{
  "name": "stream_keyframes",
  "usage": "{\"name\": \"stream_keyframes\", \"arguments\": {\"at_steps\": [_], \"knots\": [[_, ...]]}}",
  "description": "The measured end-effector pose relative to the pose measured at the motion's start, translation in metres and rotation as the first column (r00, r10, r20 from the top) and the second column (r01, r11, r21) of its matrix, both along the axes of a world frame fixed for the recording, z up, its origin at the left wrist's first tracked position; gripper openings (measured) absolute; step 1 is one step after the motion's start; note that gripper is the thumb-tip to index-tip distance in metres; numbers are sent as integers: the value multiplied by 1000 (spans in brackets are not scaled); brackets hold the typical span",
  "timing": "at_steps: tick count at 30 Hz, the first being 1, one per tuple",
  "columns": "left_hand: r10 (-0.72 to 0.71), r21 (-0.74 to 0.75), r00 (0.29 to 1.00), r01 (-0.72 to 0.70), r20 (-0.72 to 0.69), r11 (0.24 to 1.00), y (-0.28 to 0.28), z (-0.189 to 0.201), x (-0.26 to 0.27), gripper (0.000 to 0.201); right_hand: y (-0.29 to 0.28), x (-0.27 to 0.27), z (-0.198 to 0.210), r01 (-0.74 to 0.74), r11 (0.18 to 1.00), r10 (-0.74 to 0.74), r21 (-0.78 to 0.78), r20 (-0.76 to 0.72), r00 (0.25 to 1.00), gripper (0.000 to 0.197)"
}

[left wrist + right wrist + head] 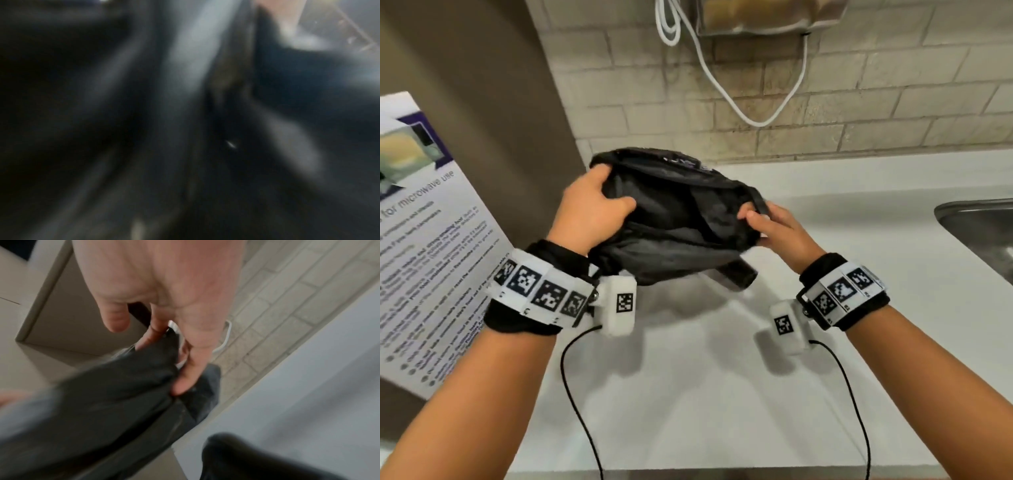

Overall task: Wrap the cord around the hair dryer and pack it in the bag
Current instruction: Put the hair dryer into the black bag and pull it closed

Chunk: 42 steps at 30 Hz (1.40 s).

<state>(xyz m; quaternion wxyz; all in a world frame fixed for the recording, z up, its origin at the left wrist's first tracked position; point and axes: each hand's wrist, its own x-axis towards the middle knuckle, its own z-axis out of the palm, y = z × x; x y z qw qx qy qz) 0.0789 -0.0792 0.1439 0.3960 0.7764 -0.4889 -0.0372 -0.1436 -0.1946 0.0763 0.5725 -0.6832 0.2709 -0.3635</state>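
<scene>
A black fabric bag point(674, 219) hangs in the air above the white counter point(722, 377), held between both hands. My left hand point(592, 205) grips its left rim, thumb inside the opening. My right hand point(763, 222) pinches the right rim; in the right wrist view the fingers point(185, 379) curl into the dark cloth point(115, 395). A black cylindrical part point(736, 274) sticks out below the bag. Only blurred dark fabric point(185, 113) fills the left wrist view. Whether the hair dryer is inside I cannot tell.
A white cord point(726, 85) loops down the tiled wall from a wall-mounted unit point(767, 17). A steel sink point(983, 236) lies at the right. A printed microwave notice point(424, 246) leans at the left. Thin black wrist-camera cables point(582, 411) trail toward me.
</scene>
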Motion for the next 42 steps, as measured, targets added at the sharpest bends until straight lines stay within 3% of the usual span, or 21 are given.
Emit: {"name": "stream_keyframes", "arguments": {"at_steps": [3, 5, 7, 9, 10, 12, 15, 19, 23, 25, 29, 33, 37, 40, 42], "knots": [[156, -80, 985, -162, -74, 984, -2, 9, 26, 46, -1, 28, -12, 117, 992, -117, 46, -7, 993, 5], [245, -84, 964, -254, -105, 964, -2, 4, 39, 48, -3, 48, -26, 162, 985, -154, 60, -121, 981, 13], [291, 1, 950, -292, -116, 956, -3, -11, 50, 53, 1, 70, -39, 77, 990, -25, 120, -382, 924, 4], [302, 139, 947, -286, -109, 948, -4, -31, 60, 57, 3, 92, -52, -10, 959, 178, 282, -576, 798, 30], [301, 200, 948, -277, -100, 940, -4, -40, 64, 57, 4, 102, -58, -8, 938, 235, 347, -617, 751, 42], [304, 305, 948, -265, -89, 915, -3, -54, 72, 56, 5, 120, -67, 29, 923, 244, 384, -640, 729, 51], [299, 397, 953, -257, -47, 881, 1, -71, 81, 49, 5, 142, -76, 98, 882, 204, 461, -560, 803, 51], [278, 375, 960, -271, 35, 887, 3, -86, 93, 43, 7, 166, -83, 210, 811, 89, 546, -470, 878, 38], [260, 428, 966, -236, 3, 872, 4, -89, 97, 62, 10, 171, -83, 195, 724, -25, 662, -258, 966, 16], [228, 452, 974, -207, 6, 868, 4, -91, 100, 63, 9, 167, -77, 155, 705, -55, 692, -165, 985, 10], [164, 480, 986, -134, -21, 867, 2, -92, 100, 62, 1, 153, -53, 136, 812, -127, 567, -56, 990, 16], [71, 601, 996, -28, -47, 799, 1, -92, 91, 65, -1, 125, -12, 127, 928, -169, 349, 93, 981, 33], [-16, 597, 981, 130, -192, 791, -3, -90, 74, 70, 5, 97, 28, 161, 969, -203, 185, 234, 951, 33], [-133, 439, 894, 333, -427, 834, -7, -88, 51, 74, 12, 78, 41, 109, 987, -144, 116, 351, 925, 33], [-201, 294, 761, 460, -618, 838, -8, -84, 36, 75, 15, 67, 40, 50, 993, -91, 109, 413, 906, 33]]}}
